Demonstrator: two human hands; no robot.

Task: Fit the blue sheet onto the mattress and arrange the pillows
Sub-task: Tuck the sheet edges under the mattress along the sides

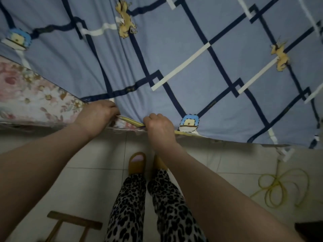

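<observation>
The blue sheet [183,49], crossed by dark navy and white lines with small cartoon prints, lies spread over most of the bed. To the left the floral mattress [31,95] shows bare. My left hand [95,116] and my right hand [160,128] both grip the sheet's yellowish hem at the mattress's near edge, a short stretch of hem taut between them. No pillows are in view.
Pale floor tiles [97,154] run below the bed edge. A wooden stool [73,222] stands at the lower left. A coiled yellow cord [283,187] lies on the floor at the right. My feet in brown slippers [137,163] stand close to the bed.
</observation>
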